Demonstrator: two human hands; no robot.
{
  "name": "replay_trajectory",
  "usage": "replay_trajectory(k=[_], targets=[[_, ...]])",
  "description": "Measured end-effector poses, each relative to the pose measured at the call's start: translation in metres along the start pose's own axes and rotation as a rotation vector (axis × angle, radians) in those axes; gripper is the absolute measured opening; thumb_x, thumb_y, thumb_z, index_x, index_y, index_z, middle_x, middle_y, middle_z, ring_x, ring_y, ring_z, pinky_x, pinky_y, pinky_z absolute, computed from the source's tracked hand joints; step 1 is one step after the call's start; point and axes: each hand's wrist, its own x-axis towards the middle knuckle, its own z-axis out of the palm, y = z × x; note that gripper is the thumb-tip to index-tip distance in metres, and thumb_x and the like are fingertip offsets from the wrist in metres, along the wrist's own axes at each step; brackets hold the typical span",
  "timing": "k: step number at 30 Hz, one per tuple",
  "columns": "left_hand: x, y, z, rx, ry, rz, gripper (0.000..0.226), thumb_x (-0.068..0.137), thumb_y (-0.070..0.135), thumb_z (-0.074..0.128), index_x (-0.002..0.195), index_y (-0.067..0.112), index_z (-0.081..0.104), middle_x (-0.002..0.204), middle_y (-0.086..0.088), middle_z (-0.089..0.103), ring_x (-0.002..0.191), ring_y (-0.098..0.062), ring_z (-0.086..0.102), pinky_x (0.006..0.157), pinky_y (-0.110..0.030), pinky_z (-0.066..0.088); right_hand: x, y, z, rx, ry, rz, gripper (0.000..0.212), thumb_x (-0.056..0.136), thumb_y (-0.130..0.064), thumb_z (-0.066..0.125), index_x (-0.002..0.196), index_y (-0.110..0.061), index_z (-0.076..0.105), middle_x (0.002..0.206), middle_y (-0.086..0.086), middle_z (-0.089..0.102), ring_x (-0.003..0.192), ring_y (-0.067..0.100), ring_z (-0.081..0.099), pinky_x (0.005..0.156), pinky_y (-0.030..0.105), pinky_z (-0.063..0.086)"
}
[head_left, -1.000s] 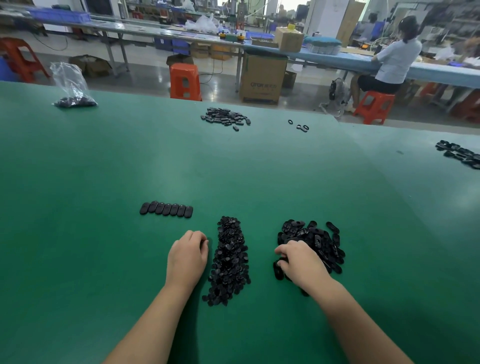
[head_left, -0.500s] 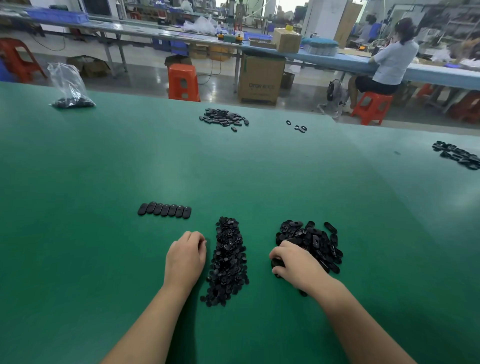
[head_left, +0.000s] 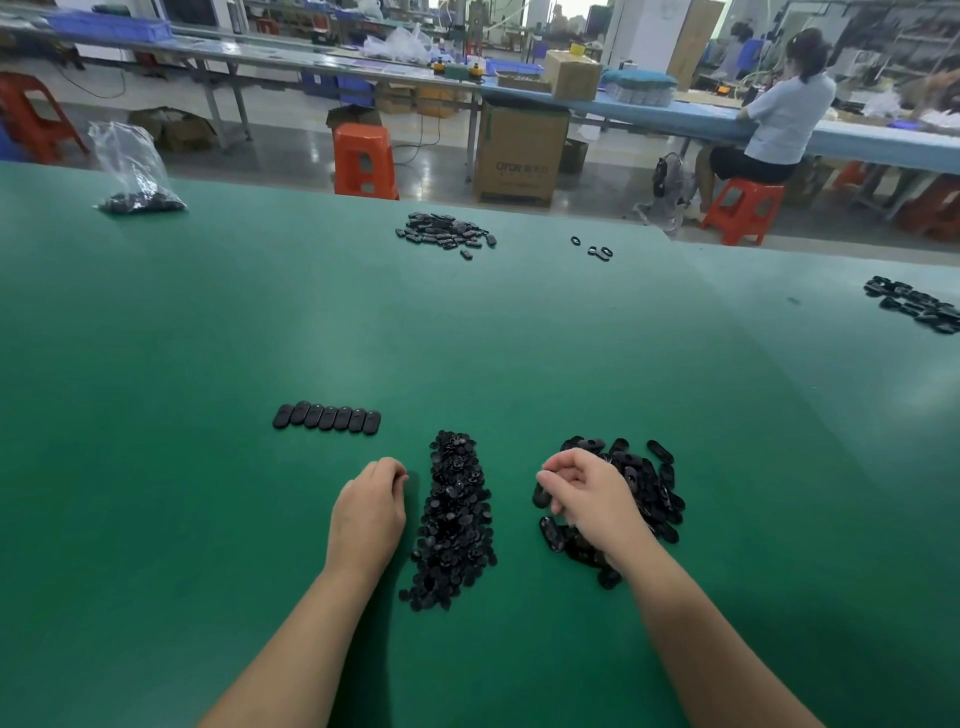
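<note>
Between the hands: a long heap of small black parts (head_left: 454, 519) fills the lane between the left hand (head_left: 369, 512) and the right hand (head_left: 592, 496), with a narrow bare strip on each side.
Right hand's side: a heap of oval shells (head_left: 644, 483) lies under and beyond that hand.
Left hand's side: a row of oval pieces (head_left: 326, 417) lies just beyond, with open surface (head_left: 467, 338) from it to the left edge.
Middle: broad and bare up to the far edge.
Far edge: a plastic bag (head_left: 137, 176) near the far left corner, a far heap (head_left: 444, 234) and a few rings (head_left: 595, 249), well apart.
Right edge: a scatter of black parts (head_left: 914, 304), well apart from the shells.
</note>
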Motion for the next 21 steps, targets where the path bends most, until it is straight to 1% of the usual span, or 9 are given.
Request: replay_trajectory(k=[3, 5, 6, 9, 12, 14, 16, 18, 21], targets=[[0.000, -0.001, 0.001, -0.027, 0.005, -0.007, 0.014, 0.101, 0.013, 0.051, 0.102, 0.012, 0.065, 0.091, 0.002, 0.065, 0.080, -0.020, 0.060, 0.070, -0.035, 0.049, -0.004, -0.006, 0.011, 0.433, -0.011, 0.121, 0.011, 0.100, -0.007, 0.062, 0.108, 0.001, 0.060, 0.091, 0.017, 0.072, 0.071, 0.019, 0.073, 0.066, 0.026, 0.060], [-0.001, -0.001, 0.001, -0.022, 0.005, -0.007, 0.020, 0.102, 0.011, 0.050, 0.112, 0.009, 0.067, 0.098, -0.002, 0.068, 0.085, -0.022, 0.062, 0.075, -0.036, 0.052, -0.005, -0.007, 0.019, 0.621, -0.017, 0.164, 0.014, 0.101, -0.002, 0.058, 0.114, 0.003, 0.058, 0.101, 0.020, 0.070, 0.085, 0.026, 0.076, 0.073, 0.028, 0.061], [-0.001, -0.001, 0.001, -0.015, 0.004, -0.003, 0.023, 0.102, 0.010, 0.050, 0.116, 0.009, 0.067, 0.099, -0.003, 0.068, 0.086, -0.023, 0.063, 0.075, -0.036, 0.052, -0.006, -0.007, 0.023, 0.665, -0.025, 0.177, 0.017, 0.101, 0.000, 0.056, 0.118, 0.000, 0.059, 0.107, 0.021, 0.069, 0.089, 0.027, 0.077, 0.075, 0.028, 0.062], [-0.001, -0.001, 0.000, -0.008, 0.001, -0.009, 0.027, 0.101, 0.008, 0.050, 0.122, 0.008, 0.067, 0.102, -0.005, 0.068, 0.087, -0.025, 0.063, 0.076, -0.037, 0.053, -0.006, -0.007, 0.033, 0.653, -0.034, 0.188, 0.027, 0.101, 0.003, 0.054, 0.125, -0.006, 0.063, 0.114, 0.020, 0.068, 0.092, 0.025, 0.076, 0.078, 0.028, 0.061], [-0.001, -0.001, 0.000, -0.016, -0.004, -0.018, 0.027, 0.100, 0.005, 0.050, 0.119, 0.008, 0.069, 0.105, -0.005, 0.069, 0.092, -0.024, 0.064, 0.081, -0.038, 0.054, -0.007, -0.007, 0.039, 0.679, -0.016, 0.195, 0.021, 0.100, 0.003, 0.057, 0.118, 0.001, 0.067, 0.104, 0.018, 0.075, 0.088, 0.026, 0.077, 0.074, 0.026, 0.062], [0.000, 0.000, 0.000, -0.034, 0.000, -0.027, 0.024, 0.100, 0.005, 0.050, 0.115, 0.008, 0.069, 0.103, -0.003, 0.070, 0.091, -0.022, 0.064, 0.082, -0.038, 0.054, -0.006, -0.007, 0.041, 0.704, 0.006, 0.206, 0.017, 0.099, 0.001, 0.060, 0.115, 0.000, 0.065, 0.102, 0.017, 0.076, 0.090, 0.028, 0.077, 0.073, 0.028, 0.062], [0.000, -0.001, 0.000, -0.067, 0.020, -0.044, 0.021, 0.101, 0.008, 0.049, 0.109, 0.011, 0.068, 0.097, 0.000, 0.070, 0.086, -0.018, 0.064, 0.077, -0.034, 0.053, -0.006, -0.007, 0.043, 0.725, 0.023, 0.215, 0.015, 0.099, -0.001, 0.060, 0.113, 0.000, 0.063, 0.101, 0.016, 0.077, 0.091, 0.029, 0.077, 0.072, 0.029, 0.063], [0.000, -0.001, 0.000, -0.111, 0.035, -0.076, 0.015, 0.102, 0.013, 0.050, 0.104, 0.015, 0.065, 0.087, 0.006, 0.068, 0.076, -0.012, 0.062, 0.068, -0.030, 0.050, -0.006, -0.006, 0.047, 0.733, 0.039, 0.219, 0.014, 0.100, -0.003, 0.059, 0.113, 0.001, 0.061, 0.098, 0.014, 0.078, 0.089, 0.029, 0.077, 0.070, 0.029, 0.063], [0.000, -0.001, -0.001, -0.155, 0.038, -0.113, 0.006, 0.101, 0.016, 0.053, 0.099, 0.019, 0.058, 0.076, 0.008, 0.065, 0.064, -0.008, 0.060, 0.059, -0.032, 0.050, -0.006, -0.003, 0.052, 0.734, 0.067, 0.216, 0.013, 0.101, -0.003, 0.058, 0.113, 0.002, 0.059, 0.098, 0.016, 0.077, 0.086, 0.029, 0.077, 0.067, 0.028, 0.062]])
